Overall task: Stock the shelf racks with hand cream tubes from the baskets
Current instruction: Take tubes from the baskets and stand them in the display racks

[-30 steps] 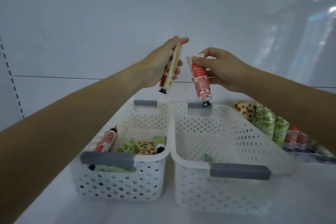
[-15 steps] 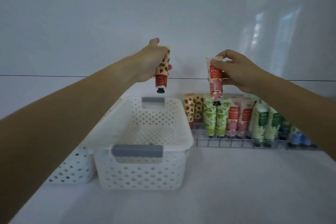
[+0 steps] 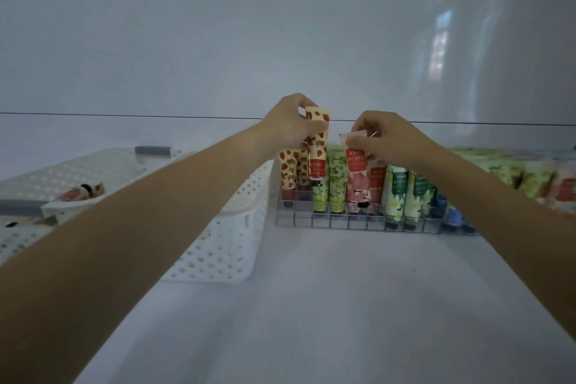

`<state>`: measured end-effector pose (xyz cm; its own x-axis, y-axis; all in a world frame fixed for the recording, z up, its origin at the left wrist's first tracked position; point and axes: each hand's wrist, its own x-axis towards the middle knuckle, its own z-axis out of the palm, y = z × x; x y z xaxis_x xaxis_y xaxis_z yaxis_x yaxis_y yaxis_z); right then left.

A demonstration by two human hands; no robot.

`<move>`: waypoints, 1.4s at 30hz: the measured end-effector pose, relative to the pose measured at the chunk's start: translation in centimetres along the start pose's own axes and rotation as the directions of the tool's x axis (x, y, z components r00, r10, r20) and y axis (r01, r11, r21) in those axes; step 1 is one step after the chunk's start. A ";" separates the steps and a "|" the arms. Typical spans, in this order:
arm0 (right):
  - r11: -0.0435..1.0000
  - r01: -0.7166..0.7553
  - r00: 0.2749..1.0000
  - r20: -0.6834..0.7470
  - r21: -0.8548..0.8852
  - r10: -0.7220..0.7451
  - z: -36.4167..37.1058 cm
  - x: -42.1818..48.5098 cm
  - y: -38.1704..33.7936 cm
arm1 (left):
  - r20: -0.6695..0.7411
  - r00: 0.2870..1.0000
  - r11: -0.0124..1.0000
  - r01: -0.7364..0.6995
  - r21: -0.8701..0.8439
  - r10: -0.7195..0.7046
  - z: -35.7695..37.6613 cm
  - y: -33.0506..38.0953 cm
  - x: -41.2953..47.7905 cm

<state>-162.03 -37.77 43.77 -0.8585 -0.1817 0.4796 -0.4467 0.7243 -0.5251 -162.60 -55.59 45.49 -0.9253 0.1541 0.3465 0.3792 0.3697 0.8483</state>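
Head view: left hand (image 3: 290,128) pinches a strawberry tube (image 3: 318,154), right hand (image 3: 389,137) pinches a pink tube (image 3: 355,162), both at the wire rack (image 3: 358,223).

The rack (image 3: 358,224) stands at the back of the shelf (image 3: 343,315), right of centre, with tubes (image 3: 396,193) upright in it. Just left of it is a basket (image 3: 224,246), and a second basket (image 3: 18,243) stands further left. The left hand (image 3: 290,128) holds a tube (image 3: 317,150) over the rack's left end. The right hand (image 3: 389,137) holds another tube (image 3: 355,162) just right of it. More tubes (image 3: 514,174) sit further right.
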 end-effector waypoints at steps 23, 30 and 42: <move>0.955 -0.022 0.862 0.479 -0.294 0.168 -2.9 1.5 0.0 | -0.130 0.990 0.998 0.057 -0.019 -0.059 -1.3 -3.6 0.9; 0.890 0.155 0.943 0.332 -0.429 -0.005 -0.5 1.9 0.1 | -0.153 0.983 0.989 0.112 0.094 -0.097 -1.4 -2.4 2.3; 0.870 0.279 0.909 0.405 -0.406 -0.103 1.5 2.0 1.2 | 0.016 0.998 0.813 -0.053 0.580 0.053 -0.1 -2.7 4.3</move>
<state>-164.67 -38.32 43.06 -0.8361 -0.5087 0.2051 -0.5262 0.8495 -0.0381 -167.66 -56.04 44.72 -0.9036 0.1880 0.3850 0.3584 0.8241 0.4387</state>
